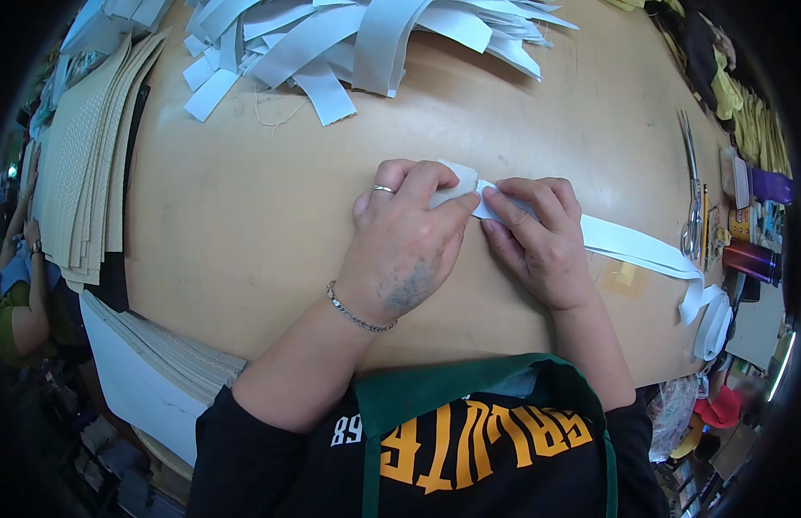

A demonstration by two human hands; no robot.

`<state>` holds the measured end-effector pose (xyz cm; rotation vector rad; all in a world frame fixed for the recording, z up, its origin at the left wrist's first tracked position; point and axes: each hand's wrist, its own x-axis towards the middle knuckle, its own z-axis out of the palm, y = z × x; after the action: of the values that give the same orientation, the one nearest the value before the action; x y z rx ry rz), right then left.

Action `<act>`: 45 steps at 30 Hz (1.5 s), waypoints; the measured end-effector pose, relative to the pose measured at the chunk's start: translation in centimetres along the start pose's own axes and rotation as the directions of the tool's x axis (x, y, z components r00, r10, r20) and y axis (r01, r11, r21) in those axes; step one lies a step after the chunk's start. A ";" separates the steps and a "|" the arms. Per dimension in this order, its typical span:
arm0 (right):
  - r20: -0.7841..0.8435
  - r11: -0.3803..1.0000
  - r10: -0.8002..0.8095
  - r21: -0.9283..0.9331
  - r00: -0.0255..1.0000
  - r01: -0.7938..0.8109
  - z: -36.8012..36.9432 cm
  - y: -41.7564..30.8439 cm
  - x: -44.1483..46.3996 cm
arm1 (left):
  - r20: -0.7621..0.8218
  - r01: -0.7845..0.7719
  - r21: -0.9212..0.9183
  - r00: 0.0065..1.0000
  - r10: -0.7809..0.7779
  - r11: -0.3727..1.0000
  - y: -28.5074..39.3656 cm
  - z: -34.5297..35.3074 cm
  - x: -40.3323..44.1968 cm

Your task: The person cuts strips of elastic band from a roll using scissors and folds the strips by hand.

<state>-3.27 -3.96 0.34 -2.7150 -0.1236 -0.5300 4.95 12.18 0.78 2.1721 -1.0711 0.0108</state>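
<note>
One broad table (245, 198) takes up most of what I can see, its tan top smooth and faintly scuffed, with a rounded sheen. Beyond its right edge the room is crowded with cloth and boxes; beyond the left edge, another person's arm (40, 285) shows. Along that left edge lies a fanned stack of cream sheets (90, 155), textured like woven card, and by the near left corner sits a thick pile of smoother white sheets (150, 363). A loose heap of white strips (383, 52), flat, stiff and gently curled, spreads at the far edge.

From the middle of the table a layered white band (633, 242) runs toward the right edge, where it droops beside a coiled white roll (715, 324). The left hand (409, 220) is curled, fingers bent over a folded off-white piece (457, 173). The right hand (539, 233) pinches the band's inner end between thumb and fingers, the two hands almost meeting there. Metal scissors (694, 186) lie near the right edge, blades toward the far side. A chain bracelet (353, 319) circles the left wrist, and a plain ring (383, 188) sits on a finger.
</note>
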 end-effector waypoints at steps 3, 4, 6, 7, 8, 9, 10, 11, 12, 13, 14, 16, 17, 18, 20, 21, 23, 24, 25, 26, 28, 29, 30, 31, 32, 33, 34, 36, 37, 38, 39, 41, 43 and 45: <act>0.007 1.000 -0.007 -0.005 1.000 0.007 0.0 -0.1 0.1 | -0.014 -0.003 -0.019 1.000 0.003 1.000 -0.2 0.1 0.1; 0.011 1.000 -0.009 -0.007 1.000 0.009 -0.1 -0.1 0.1 | -0.022 -0.008 -0.026 1.000 0.007 1.000 -0.3 0.1 0.1; -0.003 1.000 -0.016 -0.008 1.000 0.016 0.0 -0.1 0.1 | -0.035 -0.013 -0.037 0.999 0.012 0.999 -0.3 0.2 0.1; -0.009 1.000 -0.021 -0.008 1.000 0.020 0.1 0.0 0.1 | -0.041 -0.014 -0.041 0.999 0.012 0.999 -0.3 0.2 0.1; -0.014 1.000 -0.023 -0.006 1.000 0.023 0.1 0.0 0.1 | -0.048 -0.014 -0.044 0.999 0.012 0.999 -0.3 0.2 0.1; -0.018 1.000 -0.026 -0.004 0.999 0.026 0.2 0.1 0.0 | -0.049 -0.011 -0.044 0.999 0.009 0.999 -0.3 0.2 0.1; -0.023 1.000 -0.029 -0.002 0.999 0.029 0.2 0.1 0.0 | -0.049 -0.008 -0.045 0.999 0.006 0.999 -0.3 0.2 0.1; -0.030 0.999 -0.034 0.001 0.999 0.034 0.2 0.1 0.0 | -0.049 -0.005 -0.045 0.999 0.003 0.999 -0.3 0.2 0.1; -0.037 0.999 -0.038 0.003 0.999 0.038 0.2 0.0 0.1 | -0.049 0.002 -0.048 0.999 -0.004 0.999 -0.2 0.3 0.1; -0.045 0.999 -0.040 0.005 0.998 0.041 0.3 0.0 0.1 | -0.049 0.009 -0.050 0.999 -0.011 0.999 -0.3 0.3 0.2; -0.045 0.999 -0.041 0.002 0.998 0.041 0.3 0.0 0.1 | -0.047 0.015 -0.053 0.999 -0.017 0.998 -0.3 0.3 0.2; -0.045 0.999 -0.046 -0.003 0.998 0.046 0.3 0.1 0.0 | -0.044 0.035 -0.060 0.998 -0.037 0.998 -0.2 0.5 0.2; -0.040 0.999 -0.043 -0.005 0.998 0.043 0.2 0.0 0.1 | -0.045 0.044 -0.062 0.998 -0.047 0.997 -0.1 0.4 0.2; -0.036 0.999 -0.039 -0.007 0.999 0.039 0.2 -0.1 0.1 | -0.042 0.038 -0.061 0.998 -0.041 0.997 -0.2 0.3 0.2; -0.034 0.999 -0.039 -0.017 0.999 0.038 0.1 -0.1 0.2 | -0.034 0.028 -0.058 0.999 -0.030 0.998 -0.2 0.2 0.2; -0.035 0.999 -0.040 -0.024 0.999 0.039 0.2 -0.2 0.1 | -0.034 0.030 -0.063 0.999 -0.032 0.998 -0.3 0.2 0.2; -0.038 0.999 -0.040 -0.033 0.999 0.038 0.2 -0.2 0.1 | -0.030 0.033 -0.073 0.999 -0.035 0.997 -0.4 0.3 0.1; -0.039 0.999 -0.039 -0.034 0.998 0.038 0.2 -0.2 0.1 | -0.029 0.038 -0.074 0.999 -0.040 0.997 -0.3 0.3 0.1; -0.042 0.999 -0.039 -0.036 0.998 0.037 0.2 -0.2 0.1 | -0.027 0.043 -0.074 0.999 -0.045 0.996 -0.3 0.3 0.2; -0.039 0.999 -0.032 -0.033 0.999 0.031 0.2 -0.2 0.1 | -0.025 0.047 -0.074 0.998 -0.049 0.996 -0.3 0.2 0.2; -0.036 0.999 -0.019 -0.026 0.999 0.019 0.2 -0.2 0.1 | -0.031 0.054 -0.092 0.998 -0.057 0.994 -0.3 0.3 0.2; -0.038 1.000 -0.017 -0.019 0.999 0.017 0.2 -0.1 0.0 | -0.034 0.056 -0.100 0.998 -0.060 0.993 -0.3 0.4 0.2; -0.040 1.000 -0.016 -0.013 0.999 0.015 0.3 -0.1 0.0 | -0.032 0.056 -0.090 0.998 -0.059 0.994 -0.4 0.4 0.2; -0.043 1.000 -0.013 -0.008 0.999 0.013 0.4 0.0 -0.1 | -0.029 0.056 -0.080 0.998 -0.058 0.995 -0.5 0.5 0.2; -0.045 1.000 -0.009 0.001 0.999 0.009 0.4 0.0 0.0 | -0.027 0.055 -0.069 0.998 -0.057 0.996 -0.6 0.6 0.1; -0.047 1.000 -0.004 0.009 0.999 0.005 0.3 0.0 0.0 | -0.031 0.070 -0.100 0.997 -0.074 0.993 -0.6 0.7 0.1; -0.051 1.000 0.002 0.018 0.999 -0.002 0.3 0.0 0.0 | -0.033 0.085 -0.131 0.995 -0.090 0.988 -0.6 0.8 0.1; -0.061 0.999 0.010 0.050 0.998 -0.007 0.5 0.3 -0.1 | -0.038 0.096 -0.163 0.994 -0.104 0.982 -0.7 1.0 0.1; -0.067 0.998 0.013 0.066 0.998 -0.008 0.6 0.4 -0.2 | -0.041 0.096 -0.166 0.994 -0.105 0.981 -0.8 1.1 0.1; -0.055 0.997 0.029 0.072 0.998 -0.025 0.5 0.3 -0.2 | -0.044 0.097 -0.169 0.993 -0.106 0.981 -0.8 1.1 0.1; -0.043 0.996 0.046 0.076 0.998 -0.043 0.4 0.2 -0.2 | -0.054 0.074 -0.152 0.995 -0.083 0.986 -0.8 1.0 0.2; -0.039 0.995 0.049 0.085 0.998 -0.045 0.4 0.3 -0.3 | -0.073 0.029 -0.118 0.997 -0.038 0.993 -0.7 0.9 0.3; -0.058 0.995 0.015 0.095 0.998 -0.010 0.5 0.5 -0.5 | -0.080 0.018 -0.085 0.996 -0.025 0.996 -0.6 0.9 0.2; -0.060 0.995 0.018 0.097 0.998 -0.012 0.7 0.6 -0.6 | -0.096 0.057 -0.183 0.992 -0.075 0.981 -0.8 1.0 0.2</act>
<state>-3.51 -4.23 -0.70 -2.6017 -0.1100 -0.5866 5.37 11.78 -0.34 2.0199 -0.9056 -0.0044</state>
